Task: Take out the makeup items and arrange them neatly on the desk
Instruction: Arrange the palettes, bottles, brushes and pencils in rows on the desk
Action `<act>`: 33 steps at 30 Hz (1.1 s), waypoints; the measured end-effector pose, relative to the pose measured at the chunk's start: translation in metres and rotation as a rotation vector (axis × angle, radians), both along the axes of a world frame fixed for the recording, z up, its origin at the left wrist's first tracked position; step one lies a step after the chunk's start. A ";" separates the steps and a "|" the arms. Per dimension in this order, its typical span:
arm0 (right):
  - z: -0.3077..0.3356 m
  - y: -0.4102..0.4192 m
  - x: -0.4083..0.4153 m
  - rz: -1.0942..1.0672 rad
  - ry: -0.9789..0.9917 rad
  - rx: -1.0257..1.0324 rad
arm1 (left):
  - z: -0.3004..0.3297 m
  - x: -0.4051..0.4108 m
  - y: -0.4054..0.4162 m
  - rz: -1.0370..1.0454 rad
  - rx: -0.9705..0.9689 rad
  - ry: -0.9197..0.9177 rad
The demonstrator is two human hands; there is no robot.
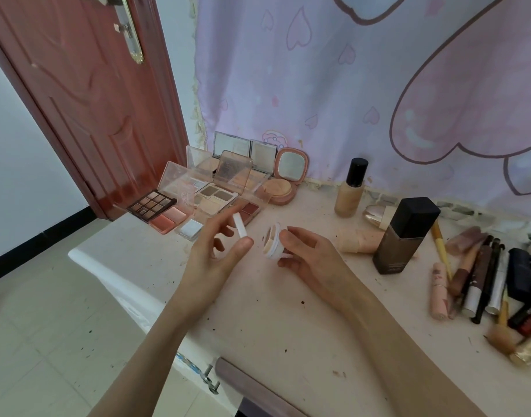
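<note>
Small white jar (272,243) held open above the middle of the desk (258,311), tipped on its side, mouth turned left, pale cream inside. White lid (239,225) off, held edge-on just left of it. Open palettes (198,191) and compacts grouped at the back left corner. Foundation bottles (405,234) stood near the back edge; brushes and tubes (484,278) heaped at the right edge.

Red door (86,94), pale tiled floor (47,341)

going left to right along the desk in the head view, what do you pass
dark eyeshadow palette → white lid in left hand → small white jar in right hand → foundation bottle → tall black-capped bottle → pile of brushes and tubes
</note>
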State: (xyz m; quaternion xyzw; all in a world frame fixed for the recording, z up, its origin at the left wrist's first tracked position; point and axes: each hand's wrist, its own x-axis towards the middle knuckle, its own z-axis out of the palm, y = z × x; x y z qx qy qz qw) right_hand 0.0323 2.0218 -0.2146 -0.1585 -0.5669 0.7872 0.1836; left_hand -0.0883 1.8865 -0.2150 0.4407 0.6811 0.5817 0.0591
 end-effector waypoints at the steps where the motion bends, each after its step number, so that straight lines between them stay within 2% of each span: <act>1: -0.001 -0.001 -0.001 -0.037 -0.004 0.019 | -0.001 -0.002 -0.001 0.068 -0.004 -0.032; 5: -0.003 -0.002 -0.001 -0.112 -0.043 0.166 | -0.006 -0.012 -0.010 0.312 -0.180 -0.048; 9: -0.002 -0.005 -0.009 -0.149 -0.135 0.376 | -0.010 -0.019 -0.023 0.373 -0.319 0.084; 14: -0.001 -0.014 -0.025 -0.050 -0.212 0.618 | -0.011 -0.025 -0.030 0.390 -0.388 0.172; 18: -0.001 -0.015 -0.026 -0.060 -0.258 0.644 | -0.015 -0.023 -0.030 0.413 -0.366 0.226; 23: 0.000 -0.021 -0.028 0.064 -0.330 0.894 | -0.022 -0.028 -0.029 0.471 -0.308 0.422; 26: -0.002 -0.025 -0.036 0.039 -0.348 1.013 | -0.023 -0.030 -0.034 0.548 -0.256 0.342; 29: -0.003 -0.028 -0.049 -0.047 -0.334 0.992 | -0.024 -0.027 -0.038 0.600 -0.175 0.266; 33: -0.004 -0.032 -0.071 -0.120 -0.295 0.987 | -0.024 -0.030 -0.044 0.628 -0.183 0.283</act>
